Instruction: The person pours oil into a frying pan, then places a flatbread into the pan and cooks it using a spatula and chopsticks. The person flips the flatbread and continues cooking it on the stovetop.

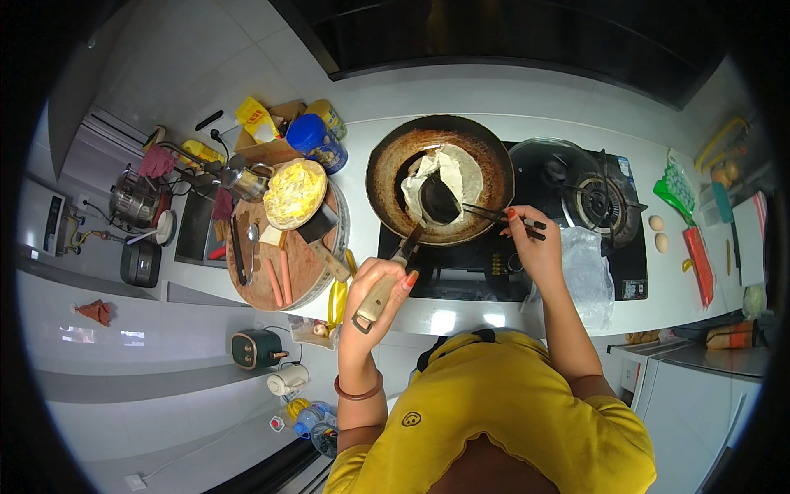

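Note:
My left hand [378, 295] grips the wooden handle of a dark ladle [439, 199], whose bowl rests over pale, thin sheets of dough or wrapper [458, 170] inside a browned wok [384, 179]. A pair of dark chopsticks [487, 213] is in my right hand [536, 242], their tips at the sheets' right edge beside the ladle bowl. The sheets overlap in folds. Part of them is hidden under the ladle. The wok sits on the left side of a black gas hob [457, 278].
Left of the hob, a round wooden chopping board [259, 290] carries a cleaver [320, 225], sausages [286, 278] and a plate of cooked egg [295, 194]. Right of the wok are a glass lid [549, 154], a bare burner [595, 204], a clear plastic bag [583, 272] and two eggs [661, 242].

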`<state>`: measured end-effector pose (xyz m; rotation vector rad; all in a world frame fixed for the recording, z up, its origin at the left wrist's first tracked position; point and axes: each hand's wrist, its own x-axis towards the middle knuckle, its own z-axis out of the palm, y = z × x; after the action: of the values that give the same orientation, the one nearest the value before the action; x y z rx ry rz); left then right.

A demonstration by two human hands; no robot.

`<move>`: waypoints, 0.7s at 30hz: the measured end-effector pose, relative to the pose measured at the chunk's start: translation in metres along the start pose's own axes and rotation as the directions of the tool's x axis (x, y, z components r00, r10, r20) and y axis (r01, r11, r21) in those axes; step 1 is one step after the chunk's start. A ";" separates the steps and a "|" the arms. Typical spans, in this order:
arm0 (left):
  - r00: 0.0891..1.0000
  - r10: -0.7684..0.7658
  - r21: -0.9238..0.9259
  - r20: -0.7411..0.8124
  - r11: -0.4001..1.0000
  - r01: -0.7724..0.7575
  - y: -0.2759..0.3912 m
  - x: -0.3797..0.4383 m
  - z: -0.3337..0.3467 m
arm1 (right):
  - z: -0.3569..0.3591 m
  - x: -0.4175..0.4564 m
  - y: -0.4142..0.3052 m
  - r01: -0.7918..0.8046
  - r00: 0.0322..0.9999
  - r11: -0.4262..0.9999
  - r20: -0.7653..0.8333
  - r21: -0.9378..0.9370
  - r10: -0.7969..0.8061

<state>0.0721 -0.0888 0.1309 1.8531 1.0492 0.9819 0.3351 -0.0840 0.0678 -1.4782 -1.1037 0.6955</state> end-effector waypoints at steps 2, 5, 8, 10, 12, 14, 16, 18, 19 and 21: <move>1.000 -0.005 -0.005 -0.008 1.000 0.005 -0.001 -0.001 0.000 | 0.002 -0.001 -0.004 0.014 1.000 1.000 0.004 -0.011 -0.014; 1.000 0.021 0.018 -0.009 1.000 -0.021 0.000 -0.002 -0.001 | 0.004 -0.004 -0.008 0.084 0.996 0.996 0.003 -0.040 -0.084; 1.000 0.006 0.005 -0.026 1.000 -0.006 -0.002 -0.003 -0.001 | 0.005 -0.007 -0.015 0.110 0.994 0.992 0.014 -0.066 -0.110; 0.999 0.014 0.015 -0.034 1.000 -0.014 -0.001 -0.004 -0.002 | 0.006 -0.008 -0.021 0.107 0.994 0.991 0.016 -0.086 -0.106; 0.999 0.021 0.025 -0.040 0.999 -0.020 0.000 -0.004 -0.002 | 0.006 -0.010 -0.023 0.107 0.994 0.990 0.034 -0.090 -0.104; 0.999 0.027 0.034 -0.043 0.999 -0.026 0.001 -0.004 -0.003 | 0.006 -0.011 -0.023 0.117 0.993 0.989 0.047 -0.092 -0.113; 0.999 0.015 0.033 -0.046 0.999 -0.013 0.002 -0.005 -0.003 | 0.007 -0.011 -0.023 0.135 0.990 0.987 0.056 -0.092 -0.130; 0.999 0.014 0.032 -0.050 0.999 -0.012 0.002 -0.006 -0.004 | 0.008 -0.011 -0.024 0.142 0.989 0.986 0.054 -0.090 -0.137; 0.998 0.019 0.031 -0.052 0.999 -0.017 0.003 -0.006 -0.004 | 0.008 -0.012 -0.024 0.145 0.989 0.985 0.053 -0.089 -0.140; 0.998 0.026 0.032 -0.055 0.999 -0.024 0.003 -0.006 -0.005 | 0.008 -0.012 -0.025 0.144 0.989 0.986 0.056 -0.087 -0.140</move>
<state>0.0663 -0.0939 0.1344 1.8779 1.0820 1.0427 0.3167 -0.0923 0.0881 -1.4489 -1.2802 0.5916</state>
